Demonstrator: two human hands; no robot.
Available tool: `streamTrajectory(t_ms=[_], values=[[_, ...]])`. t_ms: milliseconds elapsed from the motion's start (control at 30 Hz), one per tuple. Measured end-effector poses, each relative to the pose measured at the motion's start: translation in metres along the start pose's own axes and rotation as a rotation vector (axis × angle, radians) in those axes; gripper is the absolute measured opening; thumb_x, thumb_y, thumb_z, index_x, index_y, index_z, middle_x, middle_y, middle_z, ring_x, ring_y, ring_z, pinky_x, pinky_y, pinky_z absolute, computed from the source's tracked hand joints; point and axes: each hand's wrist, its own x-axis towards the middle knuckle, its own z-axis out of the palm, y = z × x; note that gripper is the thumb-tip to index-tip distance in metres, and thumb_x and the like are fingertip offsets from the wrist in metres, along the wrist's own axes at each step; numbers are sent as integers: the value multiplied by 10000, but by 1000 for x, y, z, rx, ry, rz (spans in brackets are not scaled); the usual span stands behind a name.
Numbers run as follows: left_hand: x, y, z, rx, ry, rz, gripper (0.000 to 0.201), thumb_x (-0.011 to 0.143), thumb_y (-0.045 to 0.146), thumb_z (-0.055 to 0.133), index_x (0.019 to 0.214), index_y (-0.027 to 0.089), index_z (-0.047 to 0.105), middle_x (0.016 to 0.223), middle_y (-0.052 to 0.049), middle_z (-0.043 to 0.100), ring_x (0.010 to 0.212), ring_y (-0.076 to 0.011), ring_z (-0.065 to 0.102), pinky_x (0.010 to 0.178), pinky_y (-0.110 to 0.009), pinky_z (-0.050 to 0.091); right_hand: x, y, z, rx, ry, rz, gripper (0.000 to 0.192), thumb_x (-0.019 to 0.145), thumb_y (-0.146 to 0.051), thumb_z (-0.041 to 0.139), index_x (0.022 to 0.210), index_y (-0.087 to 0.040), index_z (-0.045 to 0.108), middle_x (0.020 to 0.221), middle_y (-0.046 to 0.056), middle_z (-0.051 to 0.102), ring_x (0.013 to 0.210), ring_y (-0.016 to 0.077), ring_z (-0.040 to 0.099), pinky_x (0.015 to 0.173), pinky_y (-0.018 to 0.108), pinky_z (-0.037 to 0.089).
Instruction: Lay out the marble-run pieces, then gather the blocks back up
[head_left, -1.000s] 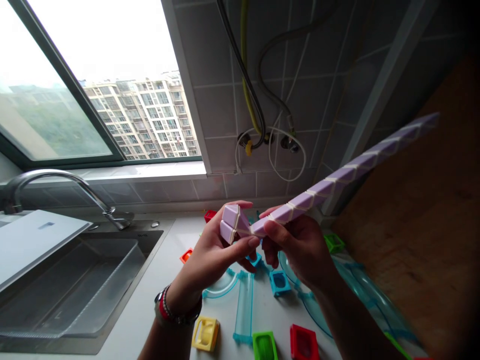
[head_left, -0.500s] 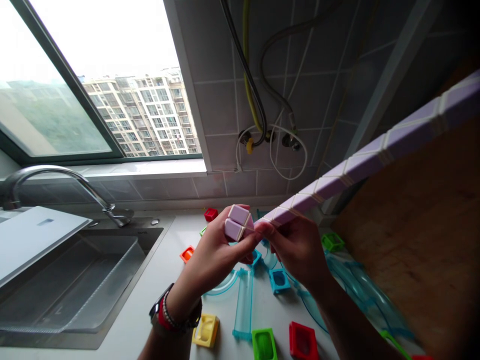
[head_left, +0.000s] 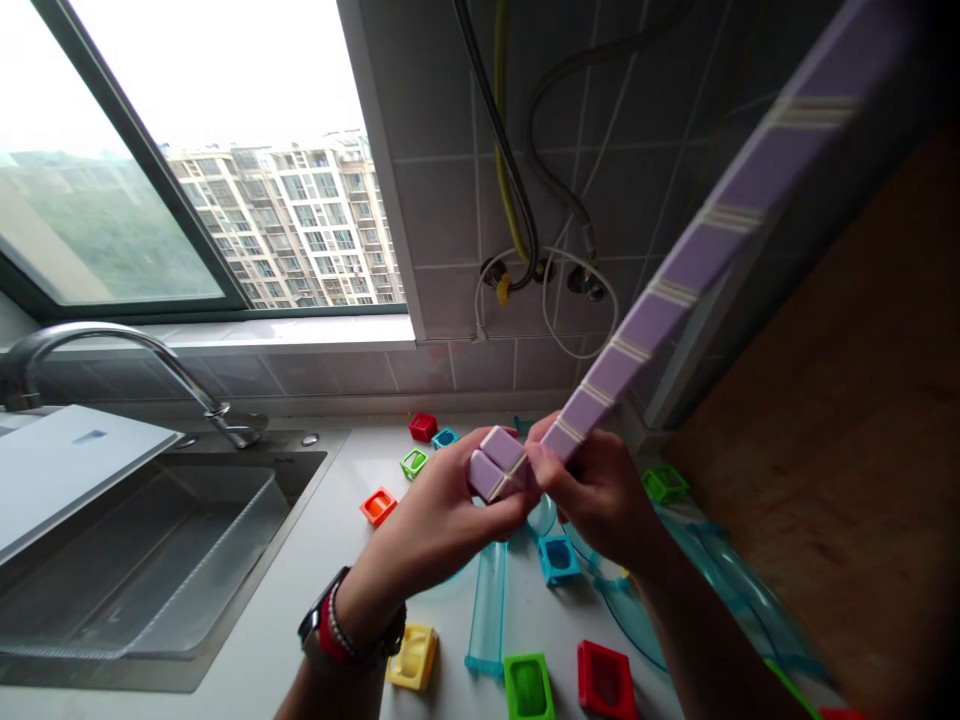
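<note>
A lilac and white snake puzzle (head_left: pixel 649 322) runs from between my hands up to the top right in one long straight row of segments. My left hand (head_left: pixel 439 520) is closed around its folded end, where several segments make a small block above the thumb. My right hand (head_left: pixel 611 495) grips the base of the long row, with the thumb on its near side. The two hands almost touch. Below them on the counter lie a translucent blue track piece (head_left: pixel 487 610) and a blue block (head_left: pixel 558 560). The fingers under the puzzle are partly hidden.
Green (head_left: pixel 529 686), red (head_left: pixel 606 680), yellow (head_left: pixel 412 656) and orange blocks (head_left: pixel 378 507) lie on the white counter (head_left: pixel 300 610). At left is a sink (head_left: pixel 300 475) with a faucet (head_left: pixel 161 350). Hoses (head_left: pixel 517 210) hang on the tiled wall. A wooden board (head_left: pixel 825 450) stands right.
The long row of the snake puzzle has swung to a steeper angle, its far end rising. The folded block in my left hand has turned and shifted slightly right. Both hands keep their grip.
</note>
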Motion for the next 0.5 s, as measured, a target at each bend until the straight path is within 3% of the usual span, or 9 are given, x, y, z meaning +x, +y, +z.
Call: streamTrajectory(t_ms=[67,267,433,500], values=[[0,2,-1,10,-12,-11,276,836,310,827,960,173,622,774,19,616,645,-109,620,573,-191,548,1,2,0,84,-36,60,265,986,-442,661,901,-192,638,553,-58,557,425,81,483,402,180,377],[0,6,-10,-90,-203,-110,312,837,352,843,964,155,637,741,10,647,602,-91,628,560,-170,523,1,-5,-9,361,-274,238,424,959,-620,646,1076,-235,513,446,-80,601,291,66,381,319,132,284],[3,-3,-6,-68,-164,-93,302,840,321,847,982,155,639,798,-6,672,660,-99,648,608,-187,560,2,-6,-2,390,-163,287,342,962,-531,694,1067,-252,525,402,-119,548,270,49,303,290,104,235],[5,-4,-3,-69,-125,-82,349,841,322,846,1088,172,649,852,-17,685,728,-132,684,628,-214,594,3,-4,0,428,-143,303,323,964,-518,693,1062,-254,535,393,-125,529,268,46,271,282,106,219]])
